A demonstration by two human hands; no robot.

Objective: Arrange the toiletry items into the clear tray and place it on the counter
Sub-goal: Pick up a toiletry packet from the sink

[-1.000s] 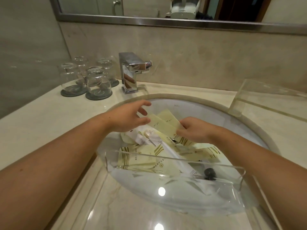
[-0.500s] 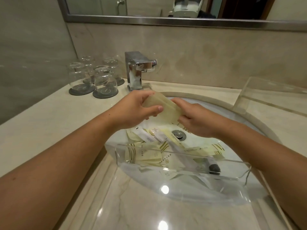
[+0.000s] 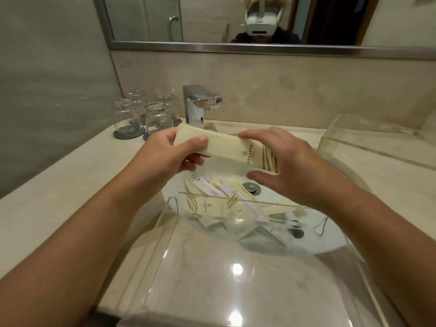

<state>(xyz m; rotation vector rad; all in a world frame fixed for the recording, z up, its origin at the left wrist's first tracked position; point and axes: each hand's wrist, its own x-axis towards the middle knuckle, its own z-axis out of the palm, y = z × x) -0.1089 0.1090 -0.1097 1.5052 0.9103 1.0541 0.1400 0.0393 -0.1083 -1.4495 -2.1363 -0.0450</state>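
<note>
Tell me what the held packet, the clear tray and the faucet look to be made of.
The packet seems to be matte cream paper or paper-like film: dull surface, printed gold stripes. The clear tray is likely glossy acrylic: see-through walls, bright glare spots. The faucet looks like polished chromed metal: mirror-like faces.

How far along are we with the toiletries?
Done: several packets lie in the tray, set over the sink. In hand: left hand and right hand hold one cream packet above it. Left: drop that in, then move the tray onto the counter.
</note>
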